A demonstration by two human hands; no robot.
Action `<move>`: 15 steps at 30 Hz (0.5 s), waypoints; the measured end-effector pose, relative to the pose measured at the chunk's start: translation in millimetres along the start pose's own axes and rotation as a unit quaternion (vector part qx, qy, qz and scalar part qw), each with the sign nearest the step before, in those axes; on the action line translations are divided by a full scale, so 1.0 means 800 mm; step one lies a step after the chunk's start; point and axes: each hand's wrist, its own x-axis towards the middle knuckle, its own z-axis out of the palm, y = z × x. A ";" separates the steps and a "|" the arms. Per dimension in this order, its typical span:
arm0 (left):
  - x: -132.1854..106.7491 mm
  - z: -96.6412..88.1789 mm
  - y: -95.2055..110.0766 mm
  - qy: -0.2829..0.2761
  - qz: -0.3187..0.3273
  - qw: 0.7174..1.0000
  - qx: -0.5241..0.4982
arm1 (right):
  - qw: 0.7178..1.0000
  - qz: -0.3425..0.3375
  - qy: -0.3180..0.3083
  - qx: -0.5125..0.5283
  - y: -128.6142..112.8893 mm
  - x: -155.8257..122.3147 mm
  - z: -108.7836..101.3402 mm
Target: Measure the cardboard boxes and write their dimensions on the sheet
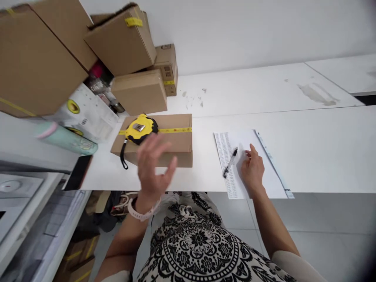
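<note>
My left hand (152, 168) is raised in front of a taped cardboard box (176, 141), slightly blurred, its fingers spread and nothing in it. On top of that box lies a yellow and black tape measure (140, 128), just beyond my left fingertips; its black wrist strap hangs over the box's front. My right hand (253, 168) rests over printed sheets of paper (273, 176), fingers loosely curled and apart, holding nothing that I can see. A clear pen with a black cap (230, 162) lies on the sheets, left of my right hand.
Several cardboard boxes (138, 92) are stacked at the back left. A mint-green bottle (67, 139) lies tilted near a dark flat object (78, 172) at the left edge. The white table (323, 149) runs right along the wall, with scuffed patches.
</note>
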 end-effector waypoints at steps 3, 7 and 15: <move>0.023 -0.014 -0.068 0.075 -0.116 0.989 0.041 | 0.999 0.020 0.029 0.000 -0.010 0.000 -0.005; 0.041 0.000 -0.109 0.006 -0.238 0.971 0.018 | 0.998 0.002 0.055 0.012 -0.047 -0.015 -0.015; 0.031 -0.003 -0.131 0.163 -0.306 0.896 -0.276 | 0.981 -0.031 -0.027 0.190 -0.157 -0.102 0.010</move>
